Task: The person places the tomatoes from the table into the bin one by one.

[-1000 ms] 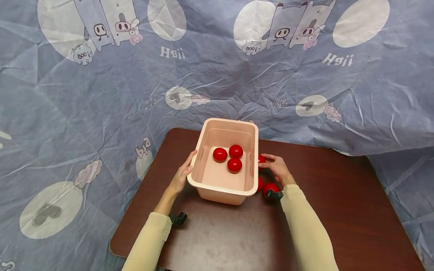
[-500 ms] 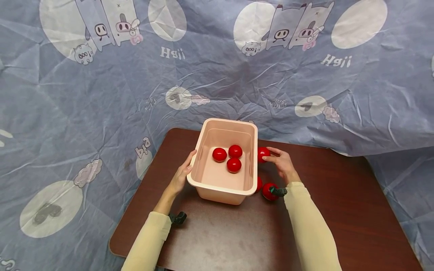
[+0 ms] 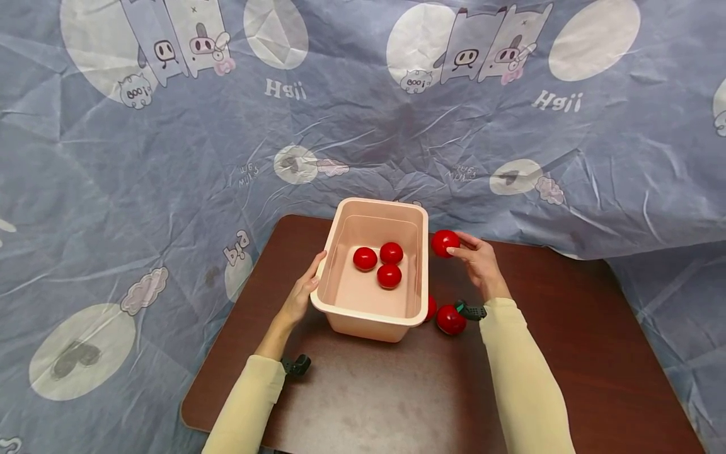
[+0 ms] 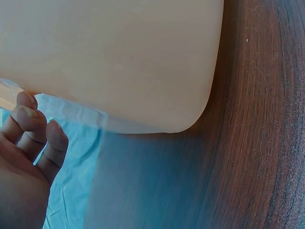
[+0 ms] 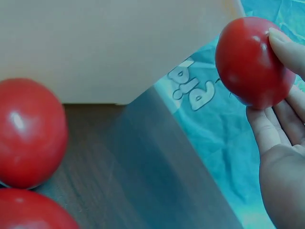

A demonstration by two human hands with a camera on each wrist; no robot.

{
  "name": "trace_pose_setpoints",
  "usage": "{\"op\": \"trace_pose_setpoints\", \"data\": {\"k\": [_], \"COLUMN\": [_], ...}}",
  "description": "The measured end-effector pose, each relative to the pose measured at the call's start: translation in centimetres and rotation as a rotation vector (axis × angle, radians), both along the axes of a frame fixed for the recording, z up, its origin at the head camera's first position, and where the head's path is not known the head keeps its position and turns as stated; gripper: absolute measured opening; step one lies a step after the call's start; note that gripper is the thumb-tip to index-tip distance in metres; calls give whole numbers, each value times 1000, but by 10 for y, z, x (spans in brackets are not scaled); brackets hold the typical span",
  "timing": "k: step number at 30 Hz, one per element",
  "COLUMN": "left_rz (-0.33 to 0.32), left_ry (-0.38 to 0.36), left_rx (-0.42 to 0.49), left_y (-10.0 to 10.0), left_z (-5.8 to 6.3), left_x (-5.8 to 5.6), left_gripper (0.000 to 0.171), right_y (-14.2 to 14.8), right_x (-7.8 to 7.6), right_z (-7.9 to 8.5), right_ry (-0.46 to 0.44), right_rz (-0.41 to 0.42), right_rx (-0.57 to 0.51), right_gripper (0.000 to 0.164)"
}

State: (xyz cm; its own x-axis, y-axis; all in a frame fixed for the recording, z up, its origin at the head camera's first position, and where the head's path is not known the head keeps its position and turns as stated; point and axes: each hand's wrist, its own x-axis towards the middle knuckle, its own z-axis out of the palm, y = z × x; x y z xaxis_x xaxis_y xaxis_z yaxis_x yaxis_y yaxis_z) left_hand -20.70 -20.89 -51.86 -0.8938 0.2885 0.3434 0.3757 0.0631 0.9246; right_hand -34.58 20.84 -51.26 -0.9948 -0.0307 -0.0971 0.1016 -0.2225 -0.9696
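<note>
The left hand [image 3: 299, 299] gripped the left rim of a pale pink bin [image 3: 368, 325], on whose floor three red tomatoes [image 3: 389, 276] sat clustered. Just right of the bin, two loose tomatoes [image 3: 450, 320] lay close together on the table [image 3: 351, 391], the left one partly hidden. Rightmost, the right hand [image 3: 481, 265] held a raised tomato [image 3: 444, 243] between thumb and fingers, near the bin's right rim.

Glossy red tomato [image 3: 445, 243] (held) beside pink bin [image 3: 365, 327].
</note>
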Motion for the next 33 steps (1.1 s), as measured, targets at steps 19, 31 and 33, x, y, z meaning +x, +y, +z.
{"op": "trace_pose_setpoints", "data": {"k": [19, 31, 33], "left_rz": [-2, -19, -18], "left_ry": [-25, -28, -24], "left_rx": [-6, -6, -5], "left_y": [-2, -2, -1], "left_z": [-1, 1, 0], "left_x": [0, 0, 0], "left_gripper": [58, 58, 58], "right_y": [-16, -32, -35], "right_x": [0, 0, 0], "right_z": [39, 53, 53], "right_ry": [101, 171, 177], "right_rz": [43, 116, 135], "right_rx": [-94, -169, -174], "right_gripper": [63, 46, 45]}}
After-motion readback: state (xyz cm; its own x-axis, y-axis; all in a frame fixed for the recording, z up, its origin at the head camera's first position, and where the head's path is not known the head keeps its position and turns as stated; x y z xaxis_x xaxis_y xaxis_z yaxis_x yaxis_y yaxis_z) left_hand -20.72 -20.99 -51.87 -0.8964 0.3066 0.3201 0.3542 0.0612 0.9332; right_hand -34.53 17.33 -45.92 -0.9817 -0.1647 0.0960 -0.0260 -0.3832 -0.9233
